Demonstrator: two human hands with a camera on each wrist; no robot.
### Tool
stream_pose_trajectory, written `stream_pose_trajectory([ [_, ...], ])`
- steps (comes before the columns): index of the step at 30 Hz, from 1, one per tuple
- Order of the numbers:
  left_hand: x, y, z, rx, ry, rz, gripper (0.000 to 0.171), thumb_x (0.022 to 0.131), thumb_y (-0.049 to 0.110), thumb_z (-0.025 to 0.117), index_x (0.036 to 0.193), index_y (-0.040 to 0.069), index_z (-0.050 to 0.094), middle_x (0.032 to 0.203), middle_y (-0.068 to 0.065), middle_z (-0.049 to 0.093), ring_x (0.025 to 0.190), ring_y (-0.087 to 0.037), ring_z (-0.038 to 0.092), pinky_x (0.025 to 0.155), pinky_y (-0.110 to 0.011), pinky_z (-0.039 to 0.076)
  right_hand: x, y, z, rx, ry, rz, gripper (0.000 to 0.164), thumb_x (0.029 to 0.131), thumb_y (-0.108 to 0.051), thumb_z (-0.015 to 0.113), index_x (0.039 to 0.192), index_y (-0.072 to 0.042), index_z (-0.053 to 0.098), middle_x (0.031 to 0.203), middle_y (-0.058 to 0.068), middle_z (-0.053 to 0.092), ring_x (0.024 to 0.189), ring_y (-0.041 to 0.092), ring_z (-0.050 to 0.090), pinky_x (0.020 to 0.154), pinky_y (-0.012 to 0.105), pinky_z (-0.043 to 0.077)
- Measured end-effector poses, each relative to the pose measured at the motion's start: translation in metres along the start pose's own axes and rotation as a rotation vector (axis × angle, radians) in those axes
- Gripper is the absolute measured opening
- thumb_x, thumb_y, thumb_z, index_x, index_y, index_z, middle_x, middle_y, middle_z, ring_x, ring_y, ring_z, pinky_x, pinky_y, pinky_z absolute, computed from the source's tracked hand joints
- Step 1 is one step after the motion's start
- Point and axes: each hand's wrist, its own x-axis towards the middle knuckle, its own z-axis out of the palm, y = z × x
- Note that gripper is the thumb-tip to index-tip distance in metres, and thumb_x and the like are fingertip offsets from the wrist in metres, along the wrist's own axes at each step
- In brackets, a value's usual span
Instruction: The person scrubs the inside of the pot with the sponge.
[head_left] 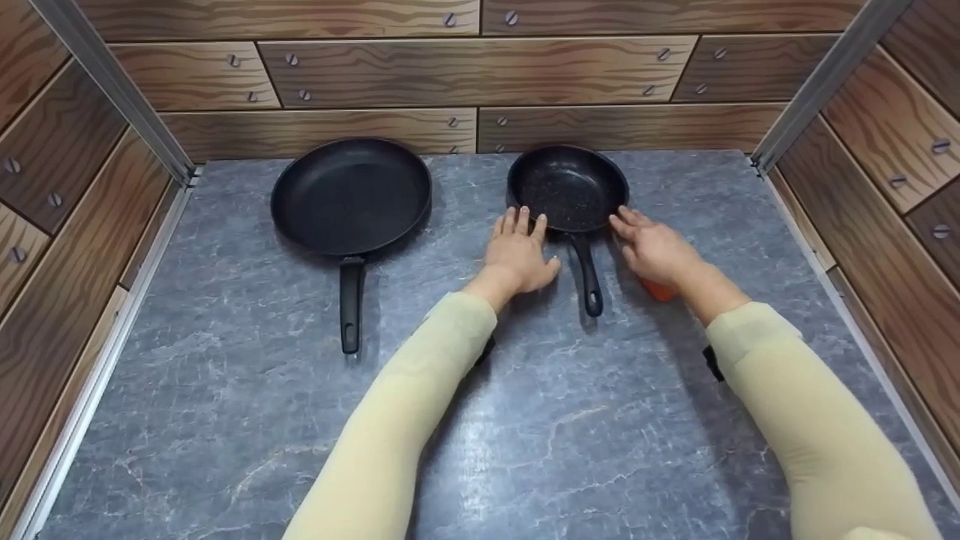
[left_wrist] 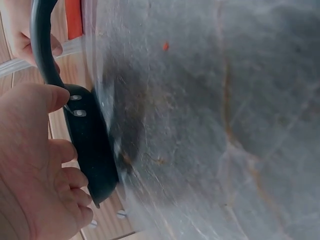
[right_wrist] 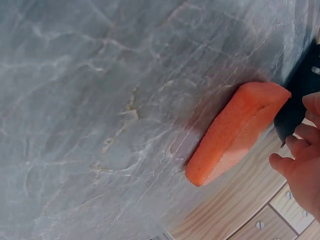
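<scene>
A small black frying pan (head_left: 568,187) stands near the back wall, its handle (head_left: 589,277) toward me. My left hand (head_left: 519,256) lies at its near left edge, fingers extended with the tips at the rim. In the left wrist view that hand's thumb (left_wrist: 47,96) reaches the base of the handle, and the other fingers lie along the pan's side. On the other side, my right hand (head_left: 658,251) has its fingertips right at the pan's right rim. Under this hand lies an orange, sponge-like block (right_wrist: 237,132), mostly hidden in the head view.
A larger black frying pan (head_left: 352,196) stands to the left, handle also toward me. Wood-patterned panels (head_left: 480,71) enclose the grey marbled table (head_left: 225,420) at the back and both sides, with metal posts (head_left: 112,90) at the corners.
</scene>
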Motion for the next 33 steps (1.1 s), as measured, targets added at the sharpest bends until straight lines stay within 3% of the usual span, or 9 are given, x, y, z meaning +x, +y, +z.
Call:
stream_pose_trajectory([
  [13,0.006,-0.001,-0.004,0.010,-0.041,-0.009,0.084,0.107,0.062,0.041,0.172,0.018,0.012,0.177,-0.016,0.005,0.163,-0.036,0.002,0.131,-0.046,0.003,0.008,-0.001,-0.002,0.023,-0.040,0.058,0.061,0.102,-0.007,0.050,0.161,0.004,0.038,0.169,0.026,0.027,0.154,0.049,0.027,0.123,0.063,0.027],
  [21,0.005,-0.007,-0.011,-0.031,-0.077,0.001,0.085,0.108,0.061,0.042,0.173,0.019,0.007,0.178,-0.014,-0.001,0.163,-0.034,-0.002,0.132,-0.047,0.003,0.014,-0.002,-0.010,-0.005,-0.048,0.061,0.061,0.102,-0.008,0.050,0.161,0.002,0.040,0.169,0.025,0.029,0.153,0.049,0.029,0.121,0.065,0.030],
  [26,0.001,-0.011,-0.020,-0.054,-0.074,0.026,0.086,0.108,0.061,0.043,0.172,0.020,0.004,0.178,-0.014,-0.004,0.163,-0.033,-0.005,0.131,-0.047,0.001,0.014,-0.004,-0.015,0.003,-0.043,0.062,0.063,0.102,-0.007,0.050,0.163,0.001,0.036,0.170,0.024,0.027,0.155,0.048,0.026,0.123,0.064,0.028],
  [33,-0.017,-0.021,-0.041,-0.032,-0.029,0.054,0.089,0.107,0.065,0.041,0.172,0.017,0.004,0.177,-0.014,-0.001,0.163,-0.034,-0.003,0.131,-0.047,0.000,0.011,-0.017,-0.019,0.001,0.033,0.052,0.063,0.104,-0.011,0.052,0.164,0.000,0.035,0.170,0.023,0.028,0.155,0.046,0.027,0.123,0.062,0.028],
])
